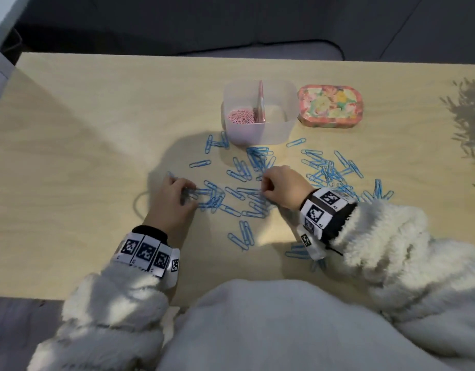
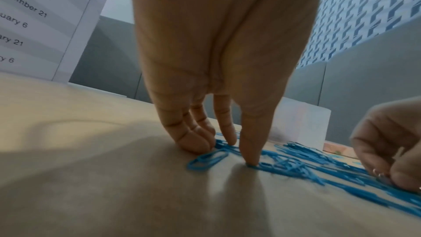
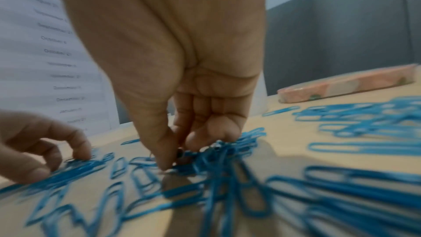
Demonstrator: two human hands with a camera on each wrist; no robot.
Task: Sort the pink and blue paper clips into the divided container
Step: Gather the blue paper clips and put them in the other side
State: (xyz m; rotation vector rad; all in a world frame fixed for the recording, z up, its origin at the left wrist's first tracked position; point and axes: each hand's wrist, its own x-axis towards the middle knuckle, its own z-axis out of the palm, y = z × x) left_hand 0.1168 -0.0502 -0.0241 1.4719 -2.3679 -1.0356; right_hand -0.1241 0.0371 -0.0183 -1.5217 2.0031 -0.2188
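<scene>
Several blue paper clips (image 1: 324,167) lie scattered over the wooden table (image 1: 70,129). Behind them stands the translucent divided container (image 1: 281,129), with pink paper clips (image 1: 240,117) in its left compartment; the right compartment looks bare. My left hand (image 1: 188,194) rests fingertips-down on a small cluster of blue clips (image 2: 207,159), with fairly straight fingers (image 2: 249,150) pressing them to the table. My right hand (image 1: 265,188) is curled, its thumb and fingers pinching a bunch of blue clips (image 3: 218,149) in the middle of the pile. The right hand (image 2: 387,150) also shows in the left wrist view.
A flowered pink tin (image 1: 330,105) sits just right of the container. A plant's shadow falls on the table's far right. White fluffy sleeves cover the near edge. A printed sheet with dates (image 2: 34,15) stands off the table's left side.
</scene>
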